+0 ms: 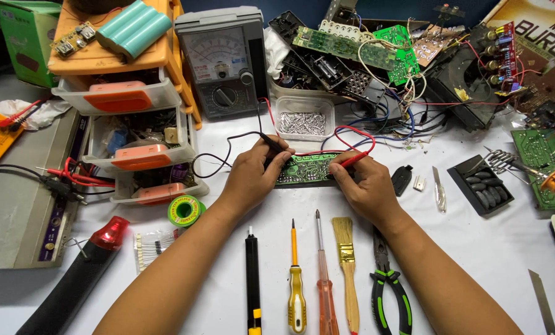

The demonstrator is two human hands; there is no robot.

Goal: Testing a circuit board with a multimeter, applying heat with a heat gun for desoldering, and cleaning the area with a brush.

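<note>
A black test probe (271, 144) is pinched in the left hand (252, 177) and a red test probe (353, 160) in the right hand (365, 186), both hands closed narrowly so that the tips can be set down on the green circuit board (306, 169), which lies flat on the white table (476, 242) between them. The board is steadied by the heels of both hands at its two ends. The probe leads are run back from the board to the analogue meter (223, 62), propped behind it so its dial faces the person. Just behind the board a clear tub of small metal parts (303, 119) is kept within reach. In front of the board, a row of hand tools, including a yellow-handled screwdriver (296, 285), a brush (347, 267) and pliers (389, 291), is laid parallel between the forearms, leaving little free room there; more open tabletop is seen right of the board.
</note>
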